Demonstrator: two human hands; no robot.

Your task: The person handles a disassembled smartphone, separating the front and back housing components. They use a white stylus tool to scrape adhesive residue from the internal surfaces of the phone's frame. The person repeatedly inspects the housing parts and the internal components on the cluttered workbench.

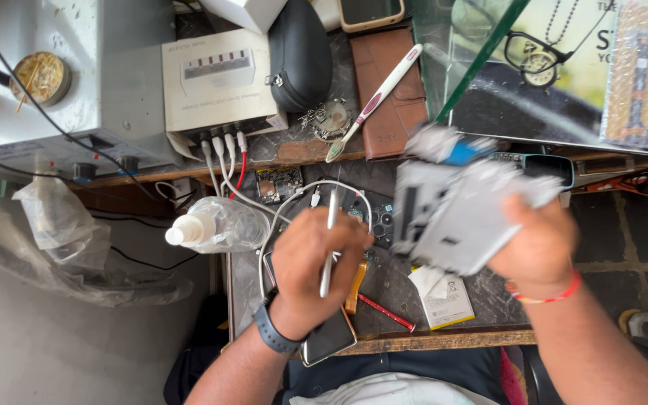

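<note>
My left hand point(310, 264) grips a thin silver tool point(329, 247), like tweezers, upright over the small work mat. A dark watch sits on that wrist. My right hand point(538, 247), with a red thread band at the wrist, holds a pale grey boxy object point(455, 217) that is blurred by motion; a blue-and-white piece point(448, 148) sticks out at its top. Under the hands lie an opened phone body point(373, 217), a red-handled tool point(388, 313) and a white battery-like pack point(444, 300).
A clear plastic bottle point(215, 225) lies left of the mat. A white charger box point(219, 86) with several cables, a grey machine point(76, 82), a black case point(299, 56), a toothbrush point(375, 101) on a brown wallet point(391, 90) and a glass counter point(564, 75) stand beyond.
</note>
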